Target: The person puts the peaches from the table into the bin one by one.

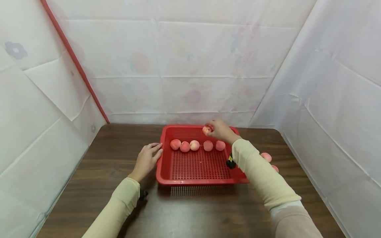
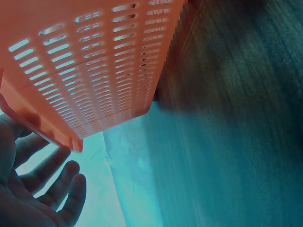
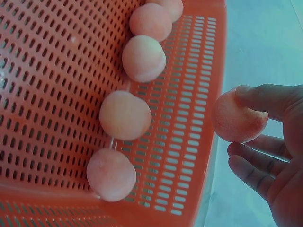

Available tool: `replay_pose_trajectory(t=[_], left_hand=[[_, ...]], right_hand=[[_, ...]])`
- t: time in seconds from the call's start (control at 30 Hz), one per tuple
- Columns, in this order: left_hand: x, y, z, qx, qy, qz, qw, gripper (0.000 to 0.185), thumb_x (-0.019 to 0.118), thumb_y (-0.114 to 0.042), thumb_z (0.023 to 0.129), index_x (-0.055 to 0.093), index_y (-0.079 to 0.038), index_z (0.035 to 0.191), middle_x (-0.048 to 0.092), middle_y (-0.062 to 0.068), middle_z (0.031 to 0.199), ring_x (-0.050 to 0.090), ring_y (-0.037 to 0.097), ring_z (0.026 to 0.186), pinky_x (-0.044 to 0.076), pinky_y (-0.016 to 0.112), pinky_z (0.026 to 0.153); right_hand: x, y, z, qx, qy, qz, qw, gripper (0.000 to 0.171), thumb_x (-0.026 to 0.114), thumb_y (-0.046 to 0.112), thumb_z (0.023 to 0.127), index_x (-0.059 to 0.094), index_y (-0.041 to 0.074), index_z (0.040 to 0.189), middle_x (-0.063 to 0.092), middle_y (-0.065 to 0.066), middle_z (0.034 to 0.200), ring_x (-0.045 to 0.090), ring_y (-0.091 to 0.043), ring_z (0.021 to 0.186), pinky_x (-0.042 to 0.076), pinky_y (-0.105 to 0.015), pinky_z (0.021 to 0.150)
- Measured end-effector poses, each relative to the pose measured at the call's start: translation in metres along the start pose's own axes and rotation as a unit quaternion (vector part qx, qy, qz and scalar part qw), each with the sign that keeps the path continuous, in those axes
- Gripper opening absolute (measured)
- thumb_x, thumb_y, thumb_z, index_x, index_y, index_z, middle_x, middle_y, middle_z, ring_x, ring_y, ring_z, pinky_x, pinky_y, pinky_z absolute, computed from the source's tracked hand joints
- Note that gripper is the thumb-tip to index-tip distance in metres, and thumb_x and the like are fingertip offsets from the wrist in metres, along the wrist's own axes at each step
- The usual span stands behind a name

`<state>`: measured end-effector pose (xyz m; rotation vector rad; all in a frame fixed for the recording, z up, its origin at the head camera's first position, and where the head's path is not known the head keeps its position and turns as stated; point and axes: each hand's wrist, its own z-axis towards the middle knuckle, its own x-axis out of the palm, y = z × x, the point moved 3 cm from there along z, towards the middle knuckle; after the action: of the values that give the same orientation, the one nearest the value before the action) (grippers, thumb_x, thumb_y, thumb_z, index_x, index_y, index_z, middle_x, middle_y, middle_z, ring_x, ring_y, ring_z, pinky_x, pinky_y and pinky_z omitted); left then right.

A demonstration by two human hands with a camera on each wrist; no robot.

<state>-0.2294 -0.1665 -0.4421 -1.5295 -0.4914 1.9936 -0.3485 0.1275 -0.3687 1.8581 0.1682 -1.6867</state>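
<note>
Behind right sleeve (image 1: 259, 172): red basket (image 1: 202, 182), outlying peach (image 1: 275, 168) partly hidden.

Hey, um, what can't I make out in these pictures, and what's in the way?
Head view: the right sleeve covers part of the lower loose peach and of the red basket's right rim.
Right wrist view: the top edge cuts off the farthest peach.
Left wrist view: the picture's edges cut off part of the left hand.
</note>
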Motion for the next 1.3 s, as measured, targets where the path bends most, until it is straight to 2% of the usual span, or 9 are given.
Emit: replay_pose_trajectory(t=[0.3, 0.53, 0.77, 0.83, 1.07, 1.3], left_hand=[[0.001, 0.002, -0.002, -0.002, -0.01, 0.001, 0.9999, 0.038, 0.062, -0.022, 0.096, 0.063, -0.005, 0.129, 0.064, 0.016, 0.126, 0.055, 0.035, 0.114, 0.045, 0.054, 0.097], [0.001, 0.003, -0.001, 0.002, -0.011, 0.002, 0.9999, 0.038, 0.061, -0.022, 0.096, 0.063, -0.005, 0.13, 0.064, 0.016, 0.126, 0.055, 0.035, 0.114, 0.045, 0.054, 0.097], [0.002, 0.002, -0.002, -0.001, -0.009, -0.002, 1.0, 0.038, 0.062, -0.022, 0.096, 0.063, -0.006, 0.13, 0.063, 0.015, 0.127, 0.055, 0.034, 0.115, 0.045, 0.053, 0.098], [0.001, 0.001, -0.002, -0.001, -0.01, -0.003, 0.9999, 0.038, 0.062, -0.022, 0.096, 0.063, -0.005, 0.13, 0.063, 0.016, 0.127, 0.055, 0.034, 0.115, 0.045, 0.054, 0.098], [0.001, 0.0, -0.002, -0.004, -0.009, -0.003, 0.9999, 0.038, 0.062, -0.023, 0.096, 0.063, -0.006, 0.13, 0.063, 0.015, 0.127, 0.055, 0.034, 0.115, 0.045, 0.054, 0.098], [0.002, -0.002, -0.004, -0.001, -0.012, -0.003, 0.9999, 0.038, 0.062, -0.022, 0.096, 0.062, -0.006, 0.131, 0.063, 0.016, 0.127, 0.055, 0.033, 0.115, 0.045, 0.054, 0.097]], right_hand=[[0.016, 0.014, 0.004, -0.003, 0.018, 0.014, 1.0, 0.042, 0.069, 0.019, 0.089, 0.062, 0.008, 0.129, 0.062, -0.013, 0.122, 0.057, -0.028, 0.109, 0.047, -0.044, 0.094], [0.027, 0.025, 0.006, -0.006, 0.032, 0.021, 0.999, 0.04, 0.068, 0.017, 0.091, 0.062, 0.01, 0.129, 0.06, -0.011, 0.123, 0.056, -0.025, 0.109, 0.049, -0.042, 0.094], [0.041, 0.034, 0.006, -0.03, 0.047, -0.001, 0.998, 0.036, 0.067, 0.016, 0.091, 0.063, 0.013, 0.127, 0.058, -0.008, 0.111, 0.054, -0.02, 0.091, 0.049, -0.035, 0.084], [0.044, 0.036, 0.006, -0.033, 0.049, 0.0, 0.998, 0.036, 0.067, 0.014, 0.09, 0.064, 0.013, 0.126, 0.058, -0.007, 0.111, 0.054, -0.02, 0.09, 0.05, -0.035, 0.083], [0.055, 0.045, 0.007, -0.053, 0.065, -0.011, 0.996, 0.037, 0.069, 0.017, 0.09, 0.065, 0.014, 0.126, 0.061, -0.007, 0.121, 0.058, -0.02, 0.102, 0.049, -0.037, 0.088], [0.068, 0.057, 0.009, -0.088, 0.079, -0.036, 0.992, 0.037, 0.07, 0.02, 0.089, 0.066, 0.015, 0.125, 0.064, -0.004, 0.124, 0.06, -0.021, 0.111, 0.049, -0.039, 0.096]])
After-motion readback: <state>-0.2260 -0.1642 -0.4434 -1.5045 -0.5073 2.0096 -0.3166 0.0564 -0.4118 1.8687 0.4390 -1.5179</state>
